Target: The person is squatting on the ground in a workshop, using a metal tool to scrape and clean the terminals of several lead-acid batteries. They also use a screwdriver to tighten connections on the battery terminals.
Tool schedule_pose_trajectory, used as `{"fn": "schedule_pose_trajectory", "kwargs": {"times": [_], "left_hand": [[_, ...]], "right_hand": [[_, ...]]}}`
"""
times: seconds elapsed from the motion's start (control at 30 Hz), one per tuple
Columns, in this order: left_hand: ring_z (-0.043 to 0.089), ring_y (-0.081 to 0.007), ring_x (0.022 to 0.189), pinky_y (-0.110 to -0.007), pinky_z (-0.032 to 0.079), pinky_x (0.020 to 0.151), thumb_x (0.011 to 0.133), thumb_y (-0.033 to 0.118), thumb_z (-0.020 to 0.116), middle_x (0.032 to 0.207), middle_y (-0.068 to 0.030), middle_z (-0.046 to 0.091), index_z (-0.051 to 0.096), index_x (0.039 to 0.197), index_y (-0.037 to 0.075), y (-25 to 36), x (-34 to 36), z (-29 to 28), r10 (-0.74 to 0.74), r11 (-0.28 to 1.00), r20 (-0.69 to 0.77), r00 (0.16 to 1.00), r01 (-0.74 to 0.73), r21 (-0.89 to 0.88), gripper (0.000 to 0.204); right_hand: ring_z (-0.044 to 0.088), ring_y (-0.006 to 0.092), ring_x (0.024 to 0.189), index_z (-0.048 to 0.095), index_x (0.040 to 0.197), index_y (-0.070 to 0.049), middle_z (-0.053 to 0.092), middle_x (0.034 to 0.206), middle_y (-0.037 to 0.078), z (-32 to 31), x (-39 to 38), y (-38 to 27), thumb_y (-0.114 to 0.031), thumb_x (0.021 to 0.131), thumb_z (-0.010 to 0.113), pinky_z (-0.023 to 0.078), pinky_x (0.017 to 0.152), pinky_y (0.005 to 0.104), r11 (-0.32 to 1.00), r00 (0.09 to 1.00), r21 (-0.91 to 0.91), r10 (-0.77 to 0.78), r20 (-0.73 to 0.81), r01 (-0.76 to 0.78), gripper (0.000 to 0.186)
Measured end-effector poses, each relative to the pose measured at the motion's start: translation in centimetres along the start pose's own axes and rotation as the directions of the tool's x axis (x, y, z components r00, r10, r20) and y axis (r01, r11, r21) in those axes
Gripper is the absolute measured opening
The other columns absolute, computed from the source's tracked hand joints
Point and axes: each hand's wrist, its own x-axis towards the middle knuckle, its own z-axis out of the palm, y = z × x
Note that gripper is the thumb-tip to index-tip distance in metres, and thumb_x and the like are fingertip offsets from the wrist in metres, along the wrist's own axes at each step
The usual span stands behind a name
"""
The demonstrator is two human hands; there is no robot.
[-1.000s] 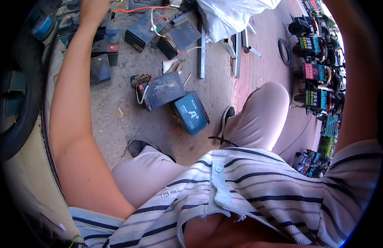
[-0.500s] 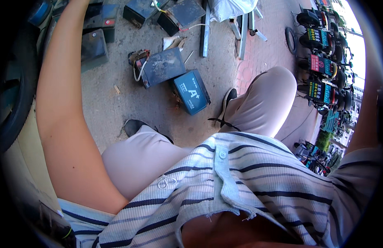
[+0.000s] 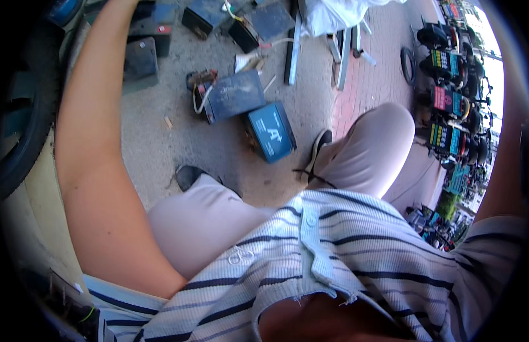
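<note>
Both my hands lie outside the picture. My bare left forearm [image 3: 96, 125] reaches up along the left side and leaves through the top edge. At the far right, my right arm [image 3: 501, 142] rises along the dark rim. On the ground in front of my feet sit a dark grey battery [image 3: 234, 96] with a loose white wire loop [image 3: 204, 100] at its left end, and a blue-topped battery [image 3: 272, 132] touching its lower right corner. Next to my left forearm stands another dark battery [image 3: 140, 62]. What either hand touches is hidden.
More wired batteries [image 3: 261, 25] stand at the top, beside metal bars [image 3: 344, 57] and a white sack [image 3: 333, 14]. A black tyre [image 3: 33, 125] is close on the left. Parked scooters [image 3: 447, 102] line the right, with a loose tyre [image 3: 408, 65] near them.
The whole view has shifted slightly, so the ground things appear a little lower and further right. Both arms stay raised, and the batteries keep their places relative to each other.
</note>
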Motion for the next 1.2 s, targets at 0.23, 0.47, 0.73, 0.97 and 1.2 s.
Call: {"fn": "schedule_pose_trajectory", "kwargs": {"times": [0.23,0.47,0.73,0.97,1.2], "left_hand": [[0.066,-0.0431,0.098,-0.049,0.05,0.083,0.096,0.025,0.061,0.098,-0.0255,0.069,0.063,0.109,0.001,1.5,-0.1,-0.9,-0.177,0.98,0.035,0.984,0.18,-0.084,0.027],[0.073,-0.0198,0.087,-0.033,0.055,0.074,0.1,0.031,0.061,0.098,-0.0097,0.076,0.069,0.112,0.008,0.5,-1.4,0.5,-0.058,0.967,0.211,0.976,0.108,-0.231,0.027],[0.07,-0.0157,0.077,-0.032,0.054,0.071,0.099,0.031,0.064,0.086,-0.0052,0.073,0.071,0.108,0.008,-0.2,0.0,0.4,0.014,0.964,0.206,0.979,0.041,-0.261,0.026],[0.072,-0.0303,0.081,-0.041,0.054,0.076,0.097,0.033,0.065,0.086,-0.0112,0.074,0.066,0.1,0.006,0.2,-1.2,-0.2,-0.217,0.906,0.178,0.96,0.266,-0.328,0.028],[0.071,-0.0294,0.096,-0.041,0.053,0.085,0.099,0.036,0.06,0.1,-0.013,0.074,0.066,0.113,0.005,-0.9,-2.7,1.9,0.079,0.976,0.187,0.979,-0.038,-0.213,0.034]], "right_hand": [[0.072,0.0238,0.093,0.067,0.114,0.0,0.073,0.105,0.015,-0.1,0.6,-0.3,-0.026,0.095,0.053,0.057,0.079,0.0358,1.0,0.998,-0.014,0.024,0.054,-0.023,0.035],[0.072,0.024,0.094,0.066,0.116,0.001,0.072,0.106,0.016,-0.3,1.0,0.2,-0.027,0.096,0.053,0.058,0.079,0.0359,1.0,0.999,-0.025,0.014,0.052,-0.013,0.037],[0.072,0.0243,0.095,0.066,0.119,0.002,0.072,0.108,0.016,-1.3,1.0,2.6,-0.027,0.096,0.054,0.058,0.079,0.0361,0.998,0.994,-0.047,0.047,0.097,-0.043,0.039],[0.072,0.0256,0.097,0.065,0.123,0.001,0.072,0.109,0.016,-6.0,6.1,6.6,-0.028,0.096,0.055,0.059,0.081,0.0387,0.95,0.95,0.287,0.2,-0.24,-0.127,0.041],[0.071,0.0318,0.09,0.069,0.11,-0.004,0.071,0.093,0.017,1.1,11.3,-2.5,-0.034,0.094,0.056,0.055,0.08,0.0443,0.912,0.949,-0.289,-0.314,-0.036,0.291,0.037]]}}
